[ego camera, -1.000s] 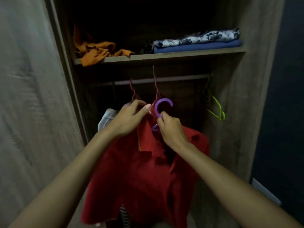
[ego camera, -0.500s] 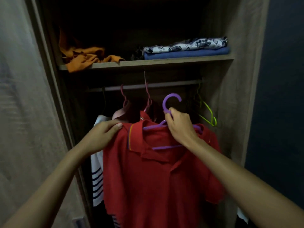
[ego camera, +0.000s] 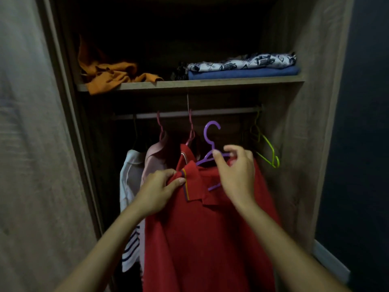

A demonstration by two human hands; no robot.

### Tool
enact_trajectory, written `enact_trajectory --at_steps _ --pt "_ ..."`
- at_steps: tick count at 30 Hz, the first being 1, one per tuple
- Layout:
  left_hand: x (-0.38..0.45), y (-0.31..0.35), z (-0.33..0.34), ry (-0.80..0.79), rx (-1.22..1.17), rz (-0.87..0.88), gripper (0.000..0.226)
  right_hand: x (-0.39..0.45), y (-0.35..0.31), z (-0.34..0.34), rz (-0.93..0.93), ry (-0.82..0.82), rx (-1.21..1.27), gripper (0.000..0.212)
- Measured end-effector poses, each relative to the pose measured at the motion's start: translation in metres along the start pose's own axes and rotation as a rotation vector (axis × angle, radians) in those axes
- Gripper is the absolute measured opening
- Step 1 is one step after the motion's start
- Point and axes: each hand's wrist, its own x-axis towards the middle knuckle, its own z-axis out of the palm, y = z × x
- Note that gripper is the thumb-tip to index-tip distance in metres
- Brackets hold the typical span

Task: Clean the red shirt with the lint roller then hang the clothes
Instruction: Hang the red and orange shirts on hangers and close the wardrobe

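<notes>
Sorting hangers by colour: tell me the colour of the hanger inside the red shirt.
Purple hanger, seen in the head view, the only one.

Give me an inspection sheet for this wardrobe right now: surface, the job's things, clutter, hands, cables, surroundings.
Surface: wooden shelf above a hanging rail.
Job's things: red shirt on a purple hanger, hook below the rail, not yet hooked on; lint roller not seen.
Clutter: crumpled orange cloth, folded patterned cloth on a blue one; pink garment, white striped garment, empty green hanger on the rail.
Hands: left hand pinches the collar; right hand at the hanger, fingers loosely curled.
Cables: nothing seen.
Surroundings: wardrobe side panel, dark wall on the right.
</notes>
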Motion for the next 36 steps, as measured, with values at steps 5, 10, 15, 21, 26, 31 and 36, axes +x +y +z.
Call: enact_trajectory --at_steps 5,10,15,21,26,31,36 --pt "0.007 0.023 0.037 0.176 -0.012 0.002 0.011 -0.027 -0.004 0.003 0.202 -0.505 0.014 0.042" --pt "0.011 0.034 0.049 0.009 -0.399 -0.045 0.040 -0.008 0.004 0.011 0.279 -0.323 0.005 0.052" --pt "0.029 0.024 0.051 -0.028 -0.724 -0.058 0.024 0.021 0.036 0.012 0.426 -0.209 0.042 0.041" --pt "0.076 -0.022 0.077 0.095 0.218 -0.058 0.074 0.053 0.051 0.035 0.417 -0.252 -0.088 0.023" --pt "0.083 -0.043 0.097 0.073 0.329 -0.037 0.101 0.090 0.033 0.059 0.336 -0.295 -0.212 0.028" --pt "0.080 -0.049 0.112 0.098 0.369 -0.013 0.090 0.126 0.028 0.080 0.285 -0.362 -0.314 0.030" --pt "0.086 -0.056 0.122 0.126 0.424 0.017 0.088 0.139 0.031 0.089 0.284 -0.456 -0.389 0.031"
